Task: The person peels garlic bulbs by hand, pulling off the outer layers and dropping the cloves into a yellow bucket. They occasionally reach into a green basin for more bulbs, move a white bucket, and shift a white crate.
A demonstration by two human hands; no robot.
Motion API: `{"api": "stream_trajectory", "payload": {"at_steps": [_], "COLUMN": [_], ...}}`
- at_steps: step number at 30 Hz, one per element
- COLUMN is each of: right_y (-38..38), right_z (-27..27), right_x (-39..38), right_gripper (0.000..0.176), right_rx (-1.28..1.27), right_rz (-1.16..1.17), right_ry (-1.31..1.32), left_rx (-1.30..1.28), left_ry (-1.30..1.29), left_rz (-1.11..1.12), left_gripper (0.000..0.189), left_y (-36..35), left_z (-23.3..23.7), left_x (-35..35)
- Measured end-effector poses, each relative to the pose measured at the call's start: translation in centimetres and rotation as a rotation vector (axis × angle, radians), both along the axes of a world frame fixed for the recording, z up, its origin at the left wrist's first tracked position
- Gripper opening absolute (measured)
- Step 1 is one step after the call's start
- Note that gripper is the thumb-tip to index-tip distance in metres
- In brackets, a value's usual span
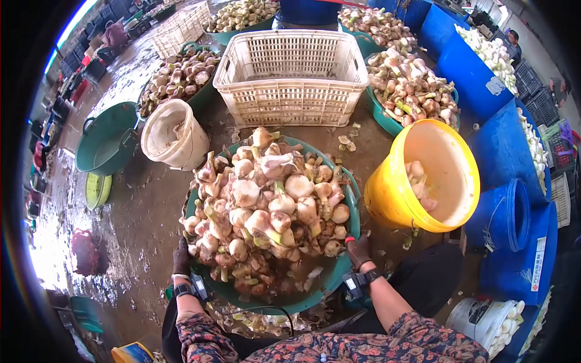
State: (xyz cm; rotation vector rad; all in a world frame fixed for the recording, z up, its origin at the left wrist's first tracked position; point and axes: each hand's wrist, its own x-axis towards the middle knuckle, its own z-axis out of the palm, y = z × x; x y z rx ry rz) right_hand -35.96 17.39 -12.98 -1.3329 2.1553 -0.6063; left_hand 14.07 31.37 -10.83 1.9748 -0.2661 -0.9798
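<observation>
Wet concrete floor (pixel 136 206), tubs and bins packed around the person.
Blue barrels (pixel 469 75) along the right side, some topped with peeled white bulbs.
White slatted crate (pixel 292 91) straight ahead, just beyond the green tub (pixel 353 209).
Green tub sits centre frame on the floor, right in front of the person, heaped well over its rim with unpeeled bulbs (pixel 266 206): pale, with brown husks and green stalk stubs.
Yellow bucket (pixel 387 193) just right of the tub, tipped towards it, a few peeled pieces inside.
Spare green tub (pixel 106 142) far left, nothing visible inside; white bucket (pixel 181 151) between it and the crate.
Left hand (pixel 181 257): dark glove, fingers curled shut over the tub rim on the near-left side.
Right hand (pixel 359 251): dark glove, clenched on the rim on the near-right side, something small and red at the fingertips, can't tell what.
Black wrist straps (pixel 357 281) on both arms.
</observation>
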Motion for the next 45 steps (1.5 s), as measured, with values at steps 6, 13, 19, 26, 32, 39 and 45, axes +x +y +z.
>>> {"api": "stream_trajectory", "payload": {"at_steps": [6,13,19,26,32,39,45], "right_y": [-18.6,-41.1,-36.7,-35.9,-41.2,-20.6,-29.9], "right_z": [16.2,14.4,-0.4,-8.8,8.3,22.5,19.1], "right_x": [7.0,9.6,7.3,6.9,6.0,15.0,16.2], "right_gripper": [0.040,0.032,0.037,0.040,0.033,0.048,0.057], "right_rx": [-0.809,-0.478,0.189,0.401,-0.032,-0.234,-0.843], "right_rz": [0.282,0.409,1.220,1.244,1.448,1.675,0.957], "right_ry": [0.045,0.387,0.486,0.483,-0.367,-0.077,0.124], "left_rx": [-0.012,-0.255,-0.157,-0.219,-0.183,-0.155,-0.145], "left_ry": [-0.012,0.152,0.113,0.142,0.171,-0.335,-0.302], "left_rz": [-0.018,0.089,0.114,0.121,0.142,-0.115,-0.031], "left_gripper": [0.046,0.045,0.045,0.042,0.047,0.033,0.028], "left_y": [0.2,-1.2,-0.8,0.4,-0.9,0.9,3.1], "left_z": [-0.7,1.9,1.5,0.2,1.6,-0.7,-6.4], "left_x": [0.1,-2.5,-2.0,-1.2,-2.4,-0.9,3.2]}}
